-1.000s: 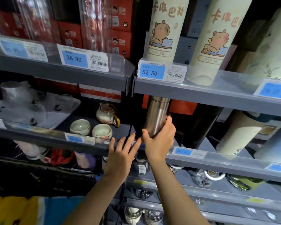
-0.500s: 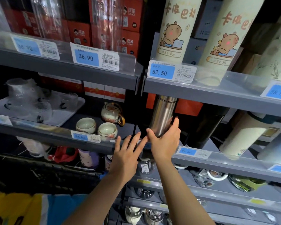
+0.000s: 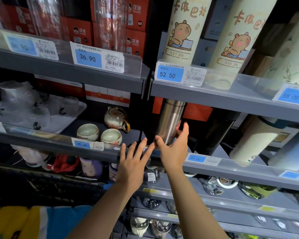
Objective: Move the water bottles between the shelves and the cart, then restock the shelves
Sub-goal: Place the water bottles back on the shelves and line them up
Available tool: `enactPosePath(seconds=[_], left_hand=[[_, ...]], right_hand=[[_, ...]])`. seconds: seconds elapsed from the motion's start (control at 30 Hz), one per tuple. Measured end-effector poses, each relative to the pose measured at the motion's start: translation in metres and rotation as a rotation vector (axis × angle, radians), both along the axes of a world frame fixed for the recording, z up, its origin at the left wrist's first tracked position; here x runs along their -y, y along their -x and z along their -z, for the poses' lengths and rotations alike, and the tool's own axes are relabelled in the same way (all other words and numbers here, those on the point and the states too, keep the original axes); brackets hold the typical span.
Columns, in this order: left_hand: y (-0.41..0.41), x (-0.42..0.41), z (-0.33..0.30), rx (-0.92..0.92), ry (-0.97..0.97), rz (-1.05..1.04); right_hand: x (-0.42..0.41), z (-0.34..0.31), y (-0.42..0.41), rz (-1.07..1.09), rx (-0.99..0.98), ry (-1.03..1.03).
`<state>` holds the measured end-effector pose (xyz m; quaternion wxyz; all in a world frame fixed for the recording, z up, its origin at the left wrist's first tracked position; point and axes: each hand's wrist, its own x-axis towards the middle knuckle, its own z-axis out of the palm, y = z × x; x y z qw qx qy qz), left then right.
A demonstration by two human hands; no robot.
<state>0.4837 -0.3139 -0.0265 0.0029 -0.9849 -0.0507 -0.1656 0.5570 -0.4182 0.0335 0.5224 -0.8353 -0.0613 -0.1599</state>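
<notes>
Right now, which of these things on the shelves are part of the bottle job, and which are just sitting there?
Part of the job:
- steel bottle, held at its base by the right hand
- left hand, fingers spread beside it
- capybara bottles
- black bottle

Just sitting there:
- teapot
- two tea cups
- red boxes
- glass set on a tray

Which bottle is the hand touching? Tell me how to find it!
Find the blue 52.50 price tag on the upper shelf. Right under it, on the next shelf down, stands the silver bottle, with the right hand around its bottom. It is plain shiny metal, while the black bottle beside it is dark.
</notes>
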Motion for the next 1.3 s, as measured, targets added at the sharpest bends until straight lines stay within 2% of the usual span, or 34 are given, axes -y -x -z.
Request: enactPosePath(seconds=[0.13, 0.27, 0.5, 0.7, 1.0, 1.3], left_hand=[[0.000, 0.000, 0.002, 0.032, -0.008, -0.002], [-0.001, 0.000, 0.003, 0.041, -0.007, 0.006], [-0.002, 0.001, 0.006, 0.063, 0.014, 0.011], [0.001, -0.002, 0.004, 0.075, 0.015, 0.028], [0.001, -0.003, 0.004, 0.059, 0.038, 0.041], [0.002, -0.004, 0.004, 0.060, 0.034, 0.047]], right_hand=[[-0.005, -0.004, 0.001, 0.080, 0.014, 0.058], [0.000, 0.003, 0.009, 0.028, 0.107, 0.043], [0.005, 0.002, 0.006, -0.049, 0.041, -0.021], [-0.010, -0.002, 0.002, 0.082, 0.031, 0.106], [-0.006, 0.005, 0.003, 0.028, 0.066, 0.055], [-0.014, 0.002, -0.002, 0.134, 0.028, 0.143]])
